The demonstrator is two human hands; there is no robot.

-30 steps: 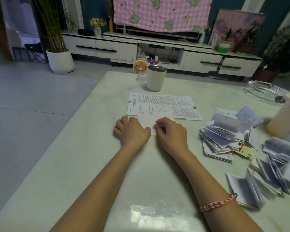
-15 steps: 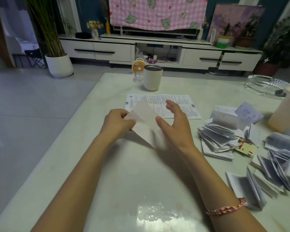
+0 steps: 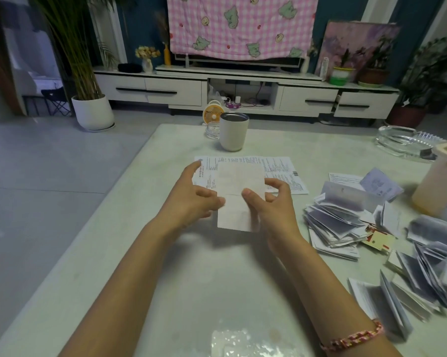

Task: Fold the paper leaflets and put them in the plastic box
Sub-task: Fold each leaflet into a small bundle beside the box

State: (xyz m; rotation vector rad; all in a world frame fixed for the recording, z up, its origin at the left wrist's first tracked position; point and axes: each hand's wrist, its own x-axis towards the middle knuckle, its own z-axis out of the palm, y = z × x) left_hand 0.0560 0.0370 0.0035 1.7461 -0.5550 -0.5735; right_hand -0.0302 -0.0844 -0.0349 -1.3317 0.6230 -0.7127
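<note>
The half-folded leaflet [image 3: 239,191] is held upright above the counter [image 3: 165,253] at frame centre, with a crease crossing its middle. The right grip [image 3: 271,204] pinches it, thumb in front and fingers curled behind. The left grip [image 3: 191,199] has its thumb tip at the sheet's left edge with fingers spread; whether it truly grasps the paper cannot be told. To fold well, the edges likely need squaring before the crease is pressed flat on the counter. The plastic box [image 3: 443,181] stands at the right edge, beyond the pile of folded leaflets [image 3: 346,217].
</note>
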